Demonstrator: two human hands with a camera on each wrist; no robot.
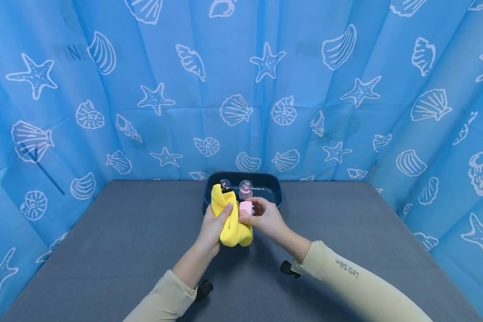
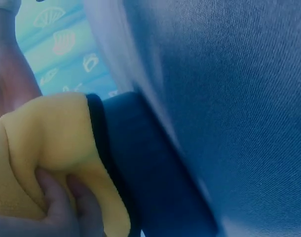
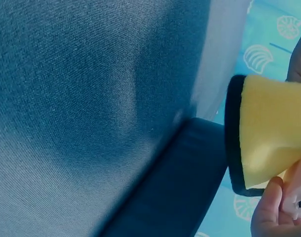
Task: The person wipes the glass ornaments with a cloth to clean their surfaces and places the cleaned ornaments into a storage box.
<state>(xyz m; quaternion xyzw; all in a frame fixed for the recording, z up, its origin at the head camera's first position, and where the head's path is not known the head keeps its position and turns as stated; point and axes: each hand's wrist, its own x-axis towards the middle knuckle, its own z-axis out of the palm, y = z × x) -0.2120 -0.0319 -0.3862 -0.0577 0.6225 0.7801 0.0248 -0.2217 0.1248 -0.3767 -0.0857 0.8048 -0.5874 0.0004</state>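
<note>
My left hand [image 1: 211, 227] holds a folded yellow cloth [image 1: 234, 230] with a black edge, thumb on top. With thumb and fingers my right hand [image 1: 271, 221] pinches a small pink block-shaped object [image 1: 245, 209] against the cloth. In the right wrist view this pink object [image 3: 297, 187] has a pale face with small knobs and a dark spot; its exact kind is unclear. Both hands are above the table, at the near side of a dark blue bin [image 1: 281, 190]. In the left wrist view the fingers [image 2: 56, 197] press into the cloth's folds.
Inside the bin stands a clear-domed pink toy [image 1: 245, 188]; a second small domed item [image 1: 224, 184] is partly behind the cloth. The grey table [image 1: 145, 241] ends at a blue shell-patterned curtain [image 1: 241, 89]. Black devices [image 1: 290, 269] sit beneath both wrists.
</note>
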